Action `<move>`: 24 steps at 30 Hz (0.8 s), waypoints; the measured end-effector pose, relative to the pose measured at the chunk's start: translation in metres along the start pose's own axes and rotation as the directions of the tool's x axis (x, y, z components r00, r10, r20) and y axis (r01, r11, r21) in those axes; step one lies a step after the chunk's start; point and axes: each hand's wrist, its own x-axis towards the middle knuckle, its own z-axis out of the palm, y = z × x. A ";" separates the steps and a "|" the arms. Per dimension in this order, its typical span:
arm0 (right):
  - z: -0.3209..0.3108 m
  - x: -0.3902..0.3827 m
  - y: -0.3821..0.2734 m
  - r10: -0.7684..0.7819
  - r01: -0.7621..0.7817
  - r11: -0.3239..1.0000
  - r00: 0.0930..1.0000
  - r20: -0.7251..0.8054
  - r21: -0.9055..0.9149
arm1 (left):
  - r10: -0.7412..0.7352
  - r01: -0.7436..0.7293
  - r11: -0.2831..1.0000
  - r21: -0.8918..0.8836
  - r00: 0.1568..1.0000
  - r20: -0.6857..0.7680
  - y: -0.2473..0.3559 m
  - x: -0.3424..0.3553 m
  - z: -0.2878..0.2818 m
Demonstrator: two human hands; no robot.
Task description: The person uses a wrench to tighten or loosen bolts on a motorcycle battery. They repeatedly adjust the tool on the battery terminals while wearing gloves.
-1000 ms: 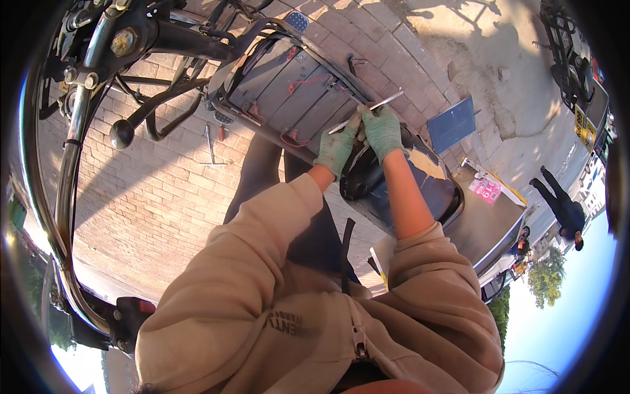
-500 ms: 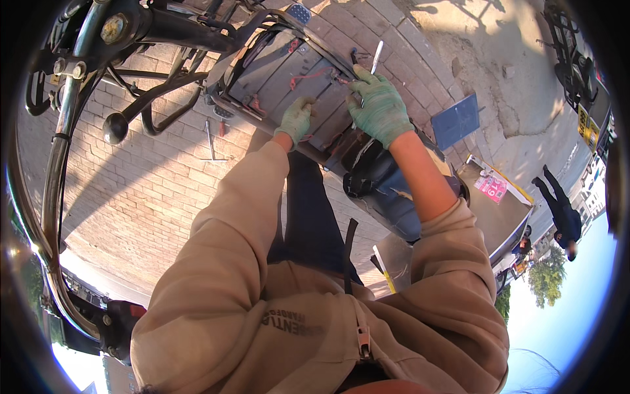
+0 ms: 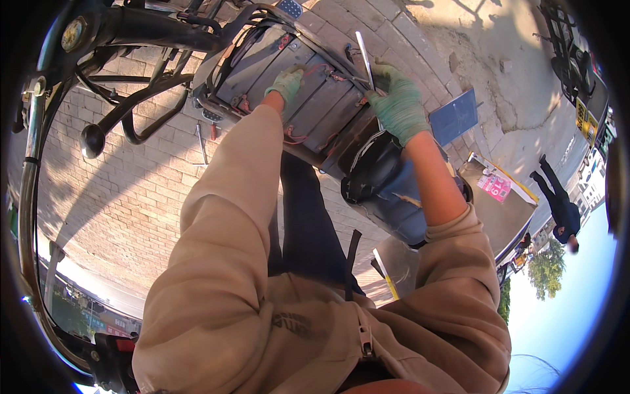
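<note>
My left hand (image 3: 287,84), in a pale green glove, is over a row of grey battery blocks (image 3: 256,71) in an open compartment. Its fingers are loosely bent and partly hidden, with no held thing visible. A thin red wire (image 3: 317,68) runs beside them. At the compartment's right edge, my right hand (image 3: 400,108), gloved alike, is closed around a long silver metal rod (image 3: 363,56). The rod stands steeply tilted, its upper end above the fingers and its lower end near the last battery. Red wires and clips (image 3: 244,103) lie on the batteries.
A torn black seat (image 3: 387,180) is right of the batteries. A T-shaped wrench (image 3: 201,144) and a red-handled tool (image 3: 213,132) lie on the brick paving. Left are a black-knobbed lever (image 3: 93,140) and metal bars. A blue panel (image 3: 454,118) and a person (image 3: 558,200) are at right.
My left hand has moved up and left, farther over the batteries. My right hand has shifted right and slightly down with the rod, away from the middle batteries.
</note>
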 end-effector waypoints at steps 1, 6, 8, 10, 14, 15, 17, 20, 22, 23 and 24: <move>-0.004 -0.002 -0.004 -0.061 0.058 0.978 0.998 -0.011 -0.199 | -0.028 0.028 0.999 0.040 0.999 -0.021 0.003 0.003 -0.004; -0.011 -0.003 -0.026 -0.117 0.118 0.760 0.992 0.044 -0.640 | 0.263 -0.235 0.801 0.550 0.964 0.030 0.007 0.003 -0.009; -0.007 -0.001 -0.033 0.019 0.009 0.820 0.999 0.043 -0.572 | 0.217 -0.163 0.572 0.804 0.975 0.044 0.007 -0.004 0.000; -0.004 0.001 -0.038 0.070 -0.033 0.832 0.997 0.045 -0.553 | 0.154 -0.090 0.377 0.922 0.987 0.033 0.012 -0.010 0.009; -0.006 0.003 -0.038 -0.127 0.163 0.721 0.986 0.103 -0.674 | 0.131 -0.022 0.376 0.926 0.991 -0.030 0.023 -0.016 0.016; -0.008 0.003 -0.038 -0.202 0.238 0.658 0.970 0.137 -0.714 | 0.119 0.008 0.421 0.907 0.991 -0.064 0.024 -0.016 0.013; -0.013 0.003 -0.037 -0.217 0.314 0.604 0.949 0.228 -0.732 | 0.110 -0.002 0.466 0.885 0.992 -0.056 0.029 -0.014 -0.001; -0.016 0.001 -0.039 -0.213 0.402 0.468 0.916 0.341 -0.787 | 0.149 -0.051 0.432 0.900 0.989 -0.015 0.035 -0.008 -0.016; -0.016 -0.002 -0.041 -0.169 0.383 0.441 0.924 0.344 -0.812 | 0.176 -0.067 0.412 0.909 0.984 -0.008 0.039 -0.002 -0.018; -0.016 -0.005 -0.042 -0.138 0.341 0.467 0.939 0.314 -0.816 | 0.181 -0.059 0.423 0.904 0.983 -0.021 0.042 0.001 -0.017; -0.015 -0.008 -0.042 -0.100 0.290 0.496 0.955 0.278 -0.819 | 0.186 -0.050 0.435 0.899 0.982 -0.035 0.044 0.004 -0.015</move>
